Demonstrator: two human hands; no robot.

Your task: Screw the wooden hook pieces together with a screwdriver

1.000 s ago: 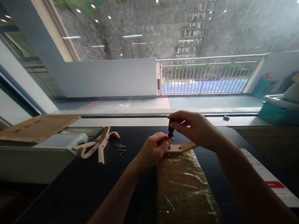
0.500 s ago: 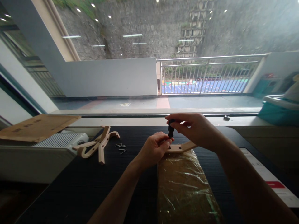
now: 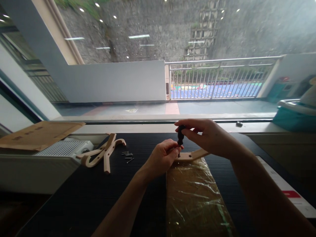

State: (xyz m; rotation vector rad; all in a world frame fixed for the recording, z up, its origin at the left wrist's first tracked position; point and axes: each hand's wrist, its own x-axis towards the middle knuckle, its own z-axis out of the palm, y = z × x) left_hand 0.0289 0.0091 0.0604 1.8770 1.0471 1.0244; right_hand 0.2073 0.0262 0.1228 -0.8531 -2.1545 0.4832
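My right hand (image 3: 206, 136) is closed round the black handle of a screwdriver (image 3: 181, 134), held nearly upright. Below the handle, my left hand (image 3: 164, 156) pinches around the screwdriver's lower part; its fingers partly hide the shaft. The dark tip meets a pale wooden piece (image 3: 184, 158) with holes in it. That piece lies across the far end of a brown box (image 3: 191, 197) wrapped in clear film. One end of the wood slants up to the right, partly behind my right hand. Whether a screw sits under the tip is hard to see.
Several loose screws (image 3: 128, 155) lie left of my hands on the black table (image 3: 93, 204). Beyond them are curved wooden pieces (image 3: 106, 153). A brown paper envelope (image 3: 39, 133) rests at far left by a white radiator (image 3: 66, 148). A white panel (image 3: 283, 184) lies right.
Both hands keep almost the same place on the screwdriver. The screwdriver's handle tilts very slightly differently; the wood and screws stay put.
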